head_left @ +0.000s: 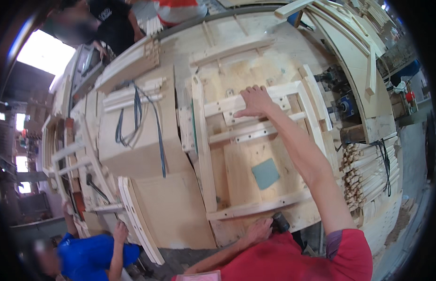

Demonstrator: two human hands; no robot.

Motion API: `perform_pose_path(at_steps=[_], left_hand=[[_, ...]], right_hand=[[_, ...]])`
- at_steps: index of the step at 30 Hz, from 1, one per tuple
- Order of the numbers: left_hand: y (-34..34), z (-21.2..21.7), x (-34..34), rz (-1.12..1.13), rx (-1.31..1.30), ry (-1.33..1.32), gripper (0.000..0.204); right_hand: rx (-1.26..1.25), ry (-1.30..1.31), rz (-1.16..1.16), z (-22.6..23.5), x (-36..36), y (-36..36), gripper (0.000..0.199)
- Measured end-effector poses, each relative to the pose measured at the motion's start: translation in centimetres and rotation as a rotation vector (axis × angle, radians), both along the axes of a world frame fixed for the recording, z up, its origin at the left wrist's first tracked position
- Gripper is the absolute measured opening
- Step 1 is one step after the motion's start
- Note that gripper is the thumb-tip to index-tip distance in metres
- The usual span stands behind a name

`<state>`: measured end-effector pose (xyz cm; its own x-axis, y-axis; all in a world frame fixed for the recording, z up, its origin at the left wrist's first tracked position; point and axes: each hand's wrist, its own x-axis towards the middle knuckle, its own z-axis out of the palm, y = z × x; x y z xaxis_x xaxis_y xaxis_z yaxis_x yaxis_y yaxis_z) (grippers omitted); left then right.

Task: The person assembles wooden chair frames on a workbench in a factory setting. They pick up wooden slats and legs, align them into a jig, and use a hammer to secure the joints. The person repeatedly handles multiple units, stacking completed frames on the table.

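My right hand (256, 100) lies on the far rail of a pale wooden frame (255, 206), its thumb stretched out and its fingers reaching over the rail. The frame rests flat on the workbench, with two long side pieces and crossbars. A drilled middle crossbar (257, 134) shows dark holes. Close to my body, by the frame's near rail, my left hand (260, 229) is closed around a mallet (280, 222) with a dark head. The mallet's handle is mostly hidden by the hand. Inside the frame, a grey-green square patch (265, 173) lies on the board.
Bundled wooden sticks (368, 173) are stacked at the right, near a machine part (344, 107). Cardboard (138, 136) with dark straps (138, 112) lies to the left. A person in blue (96, 253) works beside another frame (77, 164); another person in black (115, 23) stands across the bench.
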<state>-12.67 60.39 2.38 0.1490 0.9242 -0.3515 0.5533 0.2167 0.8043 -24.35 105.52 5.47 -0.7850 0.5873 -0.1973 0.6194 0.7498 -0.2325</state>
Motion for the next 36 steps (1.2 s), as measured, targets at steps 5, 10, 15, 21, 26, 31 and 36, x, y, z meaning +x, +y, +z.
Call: perform_pose_path(at_steps=[5,10,15,21,26,31,36], left_hand=[[2.9,4.5,-3.2,0.000,-0.177,0.031,0.041],[8.3,3.2,-14.8,0.836,0.423,0.797,0.076],[7.4,-0.2,-18.8,0.806,0.151,0.562,0.073],[7.7,-1.0,-19.0,0.759,0.139,0.536,0.068],[7.2,0.0,-18.5,0.763,0.137,0.514,0.067],[7.9,1.2,-18.5,0.776,0.040,0.503,0.070],[7.7,0.9,-18.5,0.781,0.061,0.493,0.070]], right_hand=[[0.077,-0.007,0.035,-0.5,-0.2,-1.6,0.107],[0.048,-0.024,-0.014,0.1,0.0,-1.4,0.110],[0.067,0.049,-0.016,-0.4,-0.8,-1.6,0.096],[0.126,0.176,-0.082,-1.7,-0.6,-0.9,0.088],[0.083,0.186,-0.095,-1.7,-0.6,-1.4,0.084],[0.069,0.206,-0.105,-1.2,-0.6,-1.3,0.082],[0.049,0.159,-0.114,-0.7,-0.8,-1.4,0.081]])
